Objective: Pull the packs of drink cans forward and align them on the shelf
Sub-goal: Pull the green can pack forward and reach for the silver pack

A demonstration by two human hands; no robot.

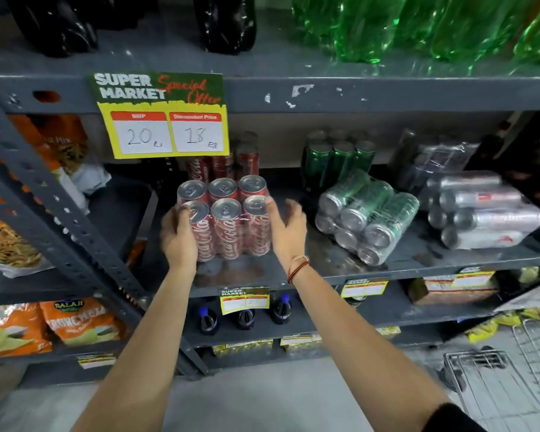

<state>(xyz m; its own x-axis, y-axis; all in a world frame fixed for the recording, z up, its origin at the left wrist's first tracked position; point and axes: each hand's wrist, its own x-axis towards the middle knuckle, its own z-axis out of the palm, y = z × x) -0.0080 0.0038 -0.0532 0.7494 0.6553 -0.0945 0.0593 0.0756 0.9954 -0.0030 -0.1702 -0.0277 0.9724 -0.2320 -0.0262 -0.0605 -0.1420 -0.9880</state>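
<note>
- Head view: I've got the red can pack (228, 219) standing upright near the front of the grey shelf (340, 266), six shrink-wrapped cans, tops up.
- My left hand (178, 235) is pressed flat on the pack's left side, fingers wrapped round the corner can. It bears on the pack more than it clamps it.
- My right hand (286, 227) sits at the pack's right side, thumb touching the top of the corner can, fingers spread and off the wrap. Loose, not gripping.
- One hand each side makes sense to me: slide it square and keep it from twisting.
- More red cans (222, 165) stand behind it, under the price card (162, 116). Probably next to come forward.
- The green can pack (368, 216) lies on its side, skewed, just right of my hand. Needs standing or straightening.
- The silver can pack (483, 210) also lies on its side, further right, near the edge.
</note>
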